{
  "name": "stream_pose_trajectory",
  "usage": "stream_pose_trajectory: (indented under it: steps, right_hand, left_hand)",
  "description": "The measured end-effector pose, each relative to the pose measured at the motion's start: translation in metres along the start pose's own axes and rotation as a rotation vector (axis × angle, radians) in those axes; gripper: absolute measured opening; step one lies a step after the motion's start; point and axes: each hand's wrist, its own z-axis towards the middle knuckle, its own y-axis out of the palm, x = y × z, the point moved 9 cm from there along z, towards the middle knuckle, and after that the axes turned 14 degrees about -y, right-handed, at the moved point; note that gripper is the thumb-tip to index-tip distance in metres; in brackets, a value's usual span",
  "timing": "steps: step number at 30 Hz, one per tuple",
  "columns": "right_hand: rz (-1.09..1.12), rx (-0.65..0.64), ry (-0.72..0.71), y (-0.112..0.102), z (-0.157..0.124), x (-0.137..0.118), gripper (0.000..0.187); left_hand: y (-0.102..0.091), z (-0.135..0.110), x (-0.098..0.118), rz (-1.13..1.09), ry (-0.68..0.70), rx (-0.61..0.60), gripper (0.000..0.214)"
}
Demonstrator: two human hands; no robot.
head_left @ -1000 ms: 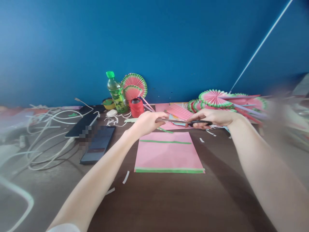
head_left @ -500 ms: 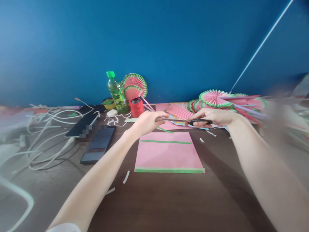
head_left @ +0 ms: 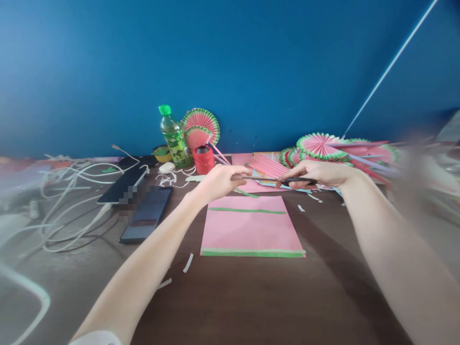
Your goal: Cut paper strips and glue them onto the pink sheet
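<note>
My right hand is closed round the black handles of a pair of scissors, whose blades point left. My left hand is curled, thumb and fingers close together at the blade tips; what it pinches, if anything, is hidden. Just below it shows a short green strip. In front of both hands lies a pink paper sheet, with one thin green strip across its upper part and a green band along its near edge.
Behind the hands are a green-capped bottle, a red roll and pleated paper fans. On the left lie a phone, a dark flat device and tangled white cables. White paper scraps dot the table.
The scissors' handles look slightly closer together than before. Both hands and the pink sheet stay almost where they were.
</note>
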Motion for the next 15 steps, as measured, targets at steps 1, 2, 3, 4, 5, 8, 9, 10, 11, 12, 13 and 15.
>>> stream_pose_trajectory:
  steps: [1, 2, 3, 4, 5, 8, 9, 10, 11, 12, 13, 15]
  right_hand:
    - [-0.005, -0.002, -0.003, 0.0, 0.0, 0.0, 0.051]
    - [-0.011, -0.004, -0.005, 0.0, 0.0, 0.0, 0.052]
    - [-0.017, -0.007, -0.007, -0.001, 0.0, -0.001, 0.052]
    - [-0.024, -0.01, -0.006, -0.001, -0.001, -0.001, 0.052]
    - [-0.033, -0.014, -0.002, -0.001, -0.001, -0.001, 0.052]
    - [-0.052, -0.023, 0.012, -0.001, -0.002, -0.001, 0.052]
    - [-0.054, -0.027, 0.017, 0.0, -0.002, -0.001, 0.051]
    - [-0.057, -0.033, 0.023, 0.0, -0.002, -0.001, 0.049]
    - [-0.06, -0.046, 0.031, 0.001, -0.002, -0.001, 0.047]
    - [-0.072, -0.064, 0.042, 0.002, -0.002, -0.001, 0.044]
    - [-0.093, -0.081, 0.052, 0.003, -0.002, -0.001, 0.042]
    - [-0.164, -0.1, 0.06, 0.003, -0.002, -0.005, 0.038]
  left_hand:
    - [0.0, 0.0, 0.0, -0.003, 0.0, -0.003, 0.022]
    - [0.0, 0.0, 0.0, -0.003, 0.002, -0.006, 0.022]
    - [0.001, 0.001, -0.001, 0.001, 0.002, -0.008, 0.023]
    - [0.001, 0.001, -0.002, 0.007, -0.002, -0.016, 0.023]
    - [0.002, 0.001, -0.003, 0.009, -0.011, -0.031, 0.024]
    - [0.009, 0.003, -0.008, -0.028, -0.043, -0.126, 0.028]
    - [0.012, 0.003, -0.01, -0.049, -0.051, -0.155, 0.029]
    - [0.014, 0.004, -0.011, -0.063, -0.057, -0.176, 0.029]
    - [0.015, 0.004, -0.011, -0.064, -0.063, -0.183, 0.029]
    - [0.016, 0.005, -0.012, -0.05, -0.07, -0.175, 0.028]
    - [0.016, 0.006, -0.013, -0.026, -0.074, -0.154, 0.027]
    - [0.014, 0.007, -0.014, 0.037, -0.073, -0.079, 0.027]
